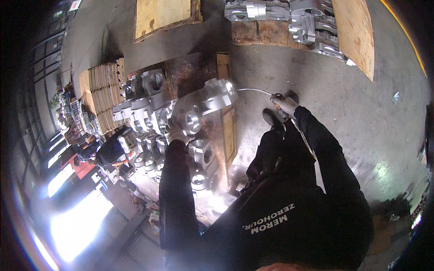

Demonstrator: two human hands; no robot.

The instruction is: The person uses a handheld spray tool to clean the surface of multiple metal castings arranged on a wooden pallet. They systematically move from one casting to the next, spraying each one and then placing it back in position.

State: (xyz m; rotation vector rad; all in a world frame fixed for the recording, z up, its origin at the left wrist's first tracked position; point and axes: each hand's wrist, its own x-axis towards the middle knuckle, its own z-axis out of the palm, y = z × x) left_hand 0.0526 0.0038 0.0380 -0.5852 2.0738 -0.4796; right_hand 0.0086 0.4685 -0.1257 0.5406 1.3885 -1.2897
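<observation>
On the pallet (229, 131) in front of the person sit rows of machined grey metal housings, each with round bores. Left hand (175, 134), gloved, is pressed against the big housing (201, 106) that stands tilted above the rest; the fingers seem wrapped on its lower edge, but the grip is partly hidden by the sleeve, so can't tell if it's clenched or just resting. That housing lies just above and right of the left hand, touching it. Right hand (284, 105), also gloved, is clenched on a thin metal tube (253, 90), a wand of some kind, which curves left from the fist to the housing's upper right corner; its tip is at or just beside the casting, contact too small to judge. A hose (304, 140) runs back from the right hand along the forearm. So the housing sits between both hands: the left on its low side, the right well off to its right, with the tube bridging the gap. Smaller housings (144, 108) are packed to the left and below on the same pallet. Further up on the concrete floor (361, 131) is another pallet with more castings (312, 25) and a wooden board (355, 31) leaning by them. At left is a stack of flat boards (104, 95), and another person (108, 151) crouches near it. The person's shoes (275, 113) show just below the right hand.
</observation>
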